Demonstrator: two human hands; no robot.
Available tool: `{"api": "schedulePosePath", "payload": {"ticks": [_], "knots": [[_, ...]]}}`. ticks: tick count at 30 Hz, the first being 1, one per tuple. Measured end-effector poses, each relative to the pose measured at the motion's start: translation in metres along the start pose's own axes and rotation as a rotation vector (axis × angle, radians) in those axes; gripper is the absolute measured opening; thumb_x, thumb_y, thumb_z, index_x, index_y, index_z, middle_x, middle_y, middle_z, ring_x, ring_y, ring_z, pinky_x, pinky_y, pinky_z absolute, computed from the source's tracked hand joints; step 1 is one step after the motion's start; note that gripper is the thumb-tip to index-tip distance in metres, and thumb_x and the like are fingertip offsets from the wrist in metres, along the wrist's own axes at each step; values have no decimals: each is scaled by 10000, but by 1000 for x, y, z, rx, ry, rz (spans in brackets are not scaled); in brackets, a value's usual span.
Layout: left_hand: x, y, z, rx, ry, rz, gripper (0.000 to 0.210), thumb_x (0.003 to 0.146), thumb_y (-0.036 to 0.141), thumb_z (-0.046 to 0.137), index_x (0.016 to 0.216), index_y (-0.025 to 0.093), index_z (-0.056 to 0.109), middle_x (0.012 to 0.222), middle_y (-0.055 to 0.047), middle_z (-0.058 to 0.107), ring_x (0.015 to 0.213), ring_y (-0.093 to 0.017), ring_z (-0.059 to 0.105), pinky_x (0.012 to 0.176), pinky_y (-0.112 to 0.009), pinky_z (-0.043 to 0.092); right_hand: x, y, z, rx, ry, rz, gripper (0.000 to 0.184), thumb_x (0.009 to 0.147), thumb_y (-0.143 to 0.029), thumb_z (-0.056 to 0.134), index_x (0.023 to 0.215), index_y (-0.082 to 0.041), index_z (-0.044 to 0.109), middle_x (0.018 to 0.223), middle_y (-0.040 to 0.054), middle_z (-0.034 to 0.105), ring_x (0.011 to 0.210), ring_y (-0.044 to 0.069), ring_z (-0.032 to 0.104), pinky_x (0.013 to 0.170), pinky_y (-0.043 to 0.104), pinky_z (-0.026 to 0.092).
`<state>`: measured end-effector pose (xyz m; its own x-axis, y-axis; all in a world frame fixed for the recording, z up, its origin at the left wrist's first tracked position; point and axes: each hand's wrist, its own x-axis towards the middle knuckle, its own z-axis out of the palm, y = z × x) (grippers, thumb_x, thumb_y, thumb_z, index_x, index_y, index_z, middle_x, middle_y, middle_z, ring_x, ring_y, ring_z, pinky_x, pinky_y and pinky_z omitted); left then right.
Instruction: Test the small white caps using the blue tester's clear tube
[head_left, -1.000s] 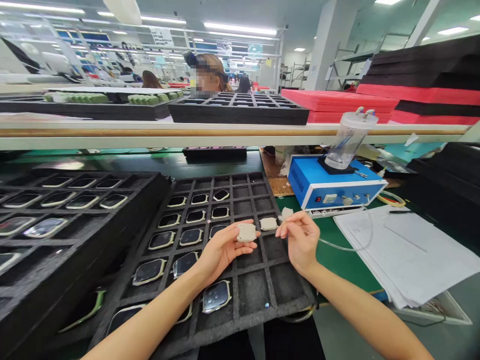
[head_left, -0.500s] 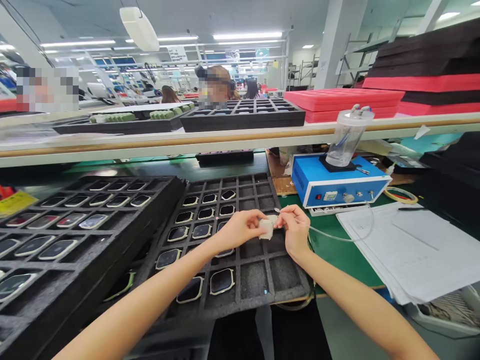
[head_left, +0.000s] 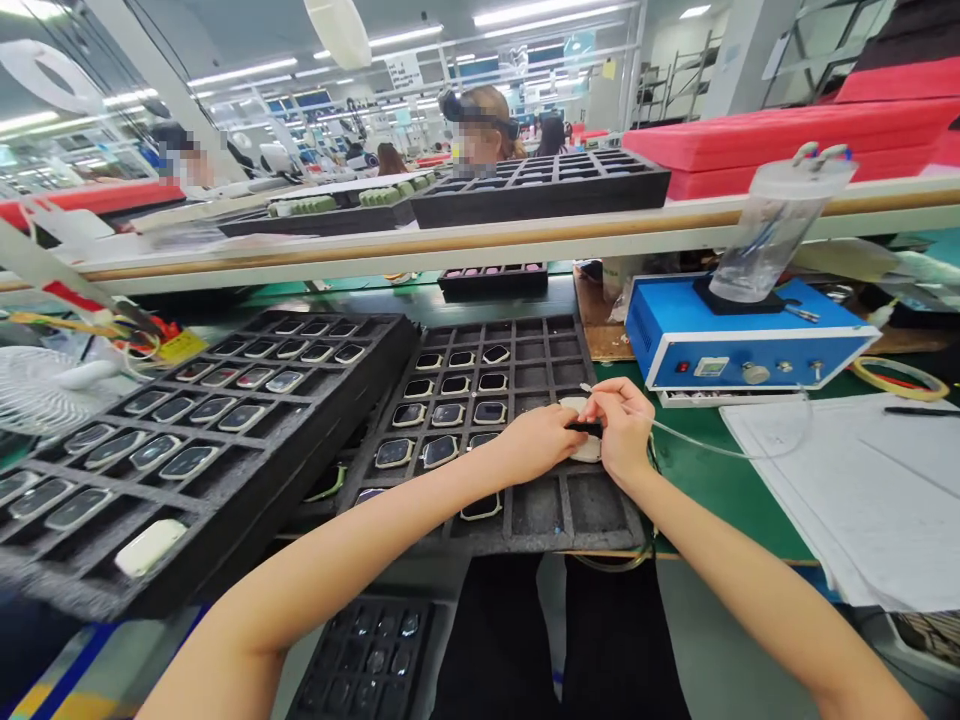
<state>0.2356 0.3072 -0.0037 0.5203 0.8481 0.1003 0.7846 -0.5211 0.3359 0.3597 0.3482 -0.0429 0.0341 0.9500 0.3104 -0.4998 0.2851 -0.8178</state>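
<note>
White case (head_left: 586,448) sits pinched between your hands over the foam tray (head_left: 525,520): left hand (head_left: 536,443) closed on it, right hand (head_left: 622,428) gripping a dark tool (head_left: 583,429) across its top.

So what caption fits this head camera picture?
Both hands, left hand and right hand, pinch a small white part over a black foam tray.

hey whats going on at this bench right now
A person at a workbench has both hands together over a black foam tray. The left hand and right hand hold a small white square part between them, with a thin clear tube trailing toward a blue box. Many tray pockets hold dark-faced parts; the nearest ones are vacant.
</note>
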Motion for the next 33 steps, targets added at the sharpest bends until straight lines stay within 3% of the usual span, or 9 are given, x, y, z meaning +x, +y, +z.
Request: {"api": "schedulePosePath", "payload": {"ticks": [3,6,8,12,16,20,24,28,33], "knots": [[-38,11,-20,97,20,-138,201,816,225,434,806,151,621,866,-107,613,829,-246,568,739,-350,404,0,1,0,-3,2,6,70,649,-98,517,664,-166,524,453,-56,527,401,87,475,441,222,426],[-75,16,-33,229,-114,-349,121,733,294,557,759,183,598,745,-59,626,702,-233,591,651,-328,420,-2,0,1,-7,-9,10,63,653,-106,523,667,-167,529,447,-58,522,399,88,474,437,226,429],[-91,17,-30,253,-168,-414,162,681,281,608,806,177,602,802,-87,640,734,-268,603,658,-350,428,-2,-1,1,-14,-22,2,63,656,-106,524,670,-167,530,449,-57,527,398,90,482,432,222,421],[-104,19,-15,212,-116,-487,184,642,207,658,812,150,618,824,-144,650,822,-324,598,734,-399,430,-5,-1,1,-38,-55,-21,67,662,-100,527,672,-166,535,452,-52,538,400,95,498,426,216,405],[-107,14,-23,-32,-27,-507,317,623,217,688,937,186,655,898,-113,681,845,-306,609,791,-407,432,-6,1,-1,-42,-77,-21,75,672,-91,523,679,-165,537,454,-50,539,406,96,490,436,223,405],[-98,0,-39,-566,198,-451,460,665,276,669,1115,228,591,1078,-60,642,909,-232,608,832,-348,456,-9,1,0,-50,-119,-7,70,680,-100,530,680,-169,531,459,-49,543,408,97,486,454,233,413],[-69,-21,-25,-1015,390,-311,410,648,182,681,1048,169,592,1094,-81,626,947,-208,593,863,-337,443,-14,0,2,-98,-225,41,58,696,-125,532,671,-175,517,440,-46,540,394,104,485,437,231,396],[-45,-42,1,-1164,425,-303,395,638,164,695,1017,147,585,1110,-102,605,887,-191,615,861,-344,441,-19,0,4,-111,-353,139,42,703,-151,529,676,-178,511,446,-41,541,396,106,481,436,234,389],[-44,-49,11,-1248,340,-313,393,620,125,709,987,151,571,1123,-98,594,887,-187,620,858,-350,452,-23,-5,10,-197,-355,248,34,681,-150,530,654,-169,519,440,-40,533,405,96,478,433,217,387]]}}
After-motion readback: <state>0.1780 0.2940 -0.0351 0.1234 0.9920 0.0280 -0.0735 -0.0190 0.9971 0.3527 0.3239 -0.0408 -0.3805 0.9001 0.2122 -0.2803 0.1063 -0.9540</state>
